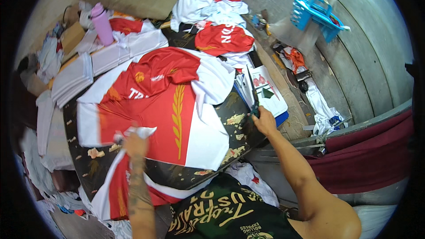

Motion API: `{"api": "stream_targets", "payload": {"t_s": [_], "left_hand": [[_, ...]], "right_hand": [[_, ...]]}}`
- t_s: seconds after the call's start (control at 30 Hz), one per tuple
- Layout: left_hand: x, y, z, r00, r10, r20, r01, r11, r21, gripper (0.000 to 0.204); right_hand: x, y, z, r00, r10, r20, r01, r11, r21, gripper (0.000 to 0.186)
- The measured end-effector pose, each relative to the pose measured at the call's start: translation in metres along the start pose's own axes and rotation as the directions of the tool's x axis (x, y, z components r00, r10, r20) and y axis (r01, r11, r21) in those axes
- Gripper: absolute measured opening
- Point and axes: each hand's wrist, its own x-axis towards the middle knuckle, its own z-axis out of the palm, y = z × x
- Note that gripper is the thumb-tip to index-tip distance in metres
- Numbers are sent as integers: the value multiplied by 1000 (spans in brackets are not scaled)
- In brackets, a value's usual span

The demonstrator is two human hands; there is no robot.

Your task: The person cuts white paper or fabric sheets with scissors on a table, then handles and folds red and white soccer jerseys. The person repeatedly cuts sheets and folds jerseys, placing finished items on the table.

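A red and white jersey piece with a gold leaf stripe lies spread on the dark worn tabletop. Over its near left part is my left hand, smeared by motion, closed on a small white scrap of cloth that shows at both sides of the fingers. At the table's right edge my right hand grips the dark handles of a pair of scissors. Their blades point away from me, over printed sheets. Another red and white piece hangs over the near edge.
Stacked white fabric runs along the left side, with a pink bottle behind it. More red and white garments are heaped at the far end. A blue basket stands at the far right. Maroon cloth hangs at right.
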Motion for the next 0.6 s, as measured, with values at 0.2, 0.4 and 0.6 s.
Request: {"api": "stream_targets", "payload": {"t_s": [0.2,0.4,0.6], "left_hand": [[-223,119,-4,850,526,34,-333,586,-739,32],[-181,77,0,958,-236,162,286,774,-565,41],[-235,85,-80,991,-63,114,120,782,-611,76]], "right_hand": [[22,101,9,998,-56,-20,56,998,8,42],[-84,-25,54,805,-499,320,342,832,438,124],[5,-138,27,606,-778,168,731,628,267,34]]}}
